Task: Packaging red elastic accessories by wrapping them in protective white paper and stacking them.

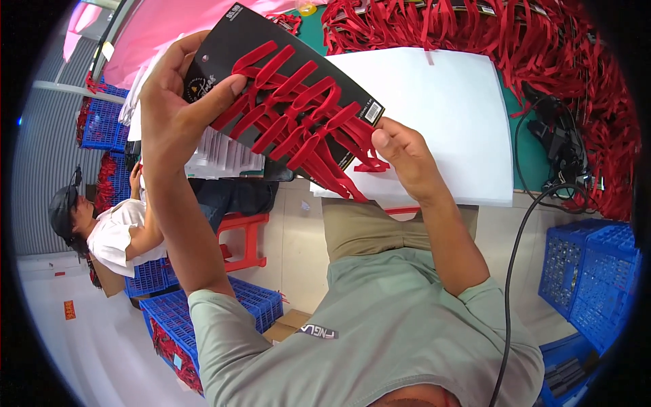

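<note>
Tilted above the table is a black display card [227, 47], carrying several red velvet ribbon bows [291, 112] in rows. Loose ribbon tails hang past its lower edge. My left hand [175, 112] grips the card's left end, thumb pressed on the front near the bows and fingers behind. At the opposite end, my right hand [410, 159] is closed at the corner beside a white barcode label [372, 112], its thumb raised along the edge. Part of the right fingers is hidden behind the card.
A white sheet [447, 102] covers part of the green tabletop [308, 30]. Red ribbon bows [461, 27] are heaped along the back and right. A black cable [513, 292] hangs at the right near blue crates [590, 271]. A co-worker [122, 234] sits left by a red stool [251, 247].
</note>
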Motion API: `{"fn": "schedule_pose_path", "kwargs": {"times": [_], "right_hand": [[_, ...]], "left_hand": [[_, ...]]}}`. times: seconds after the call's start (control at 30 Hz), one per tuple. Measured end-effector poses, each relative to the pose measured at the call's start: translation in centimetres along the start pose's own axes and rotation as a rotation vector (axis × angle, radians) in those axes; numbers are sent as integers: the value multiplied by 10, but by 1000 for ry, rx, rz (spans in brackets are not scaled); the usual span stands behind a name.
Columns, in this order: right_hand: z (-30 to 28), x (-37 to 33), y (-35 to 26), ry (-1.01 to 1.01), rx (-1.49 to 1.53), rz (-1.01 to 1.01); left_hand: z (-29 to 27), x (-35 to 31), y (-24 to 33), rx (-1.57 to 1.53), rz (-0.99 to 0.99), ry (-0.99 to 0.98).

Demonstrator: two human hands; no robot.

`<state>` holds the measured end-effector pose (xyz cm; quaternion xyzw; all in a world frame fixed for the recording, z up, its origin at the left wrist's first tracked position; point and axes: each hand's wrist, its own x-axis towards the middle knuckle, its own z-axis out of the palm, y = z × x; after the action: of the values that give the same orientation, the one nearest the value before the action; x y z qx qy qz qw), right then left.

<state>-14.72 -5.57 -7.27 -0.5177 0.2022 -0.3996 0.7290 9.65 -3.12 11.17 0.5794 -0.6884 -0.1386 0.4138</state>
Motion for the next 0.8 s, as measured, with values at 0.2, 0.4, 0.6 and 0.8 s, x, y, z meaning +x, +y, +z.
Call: {"fn": "schedule_pose_path", "kwargs": {"times": [0.2,0.4,0.6,0.8], "right_hand": [[-23,15,9,-166,63,44],[-27,54,13,-465,-16,35],[10,77,-16,-698,16,-8],[34,71,-16,-667,146,-33]], "left_hand": [[-9,6,2,51,-10,-63],[-12,31,41,191,92,-88],[-33,45,72,325,124,-121],[-31,51,76,382,84,-88]]}}
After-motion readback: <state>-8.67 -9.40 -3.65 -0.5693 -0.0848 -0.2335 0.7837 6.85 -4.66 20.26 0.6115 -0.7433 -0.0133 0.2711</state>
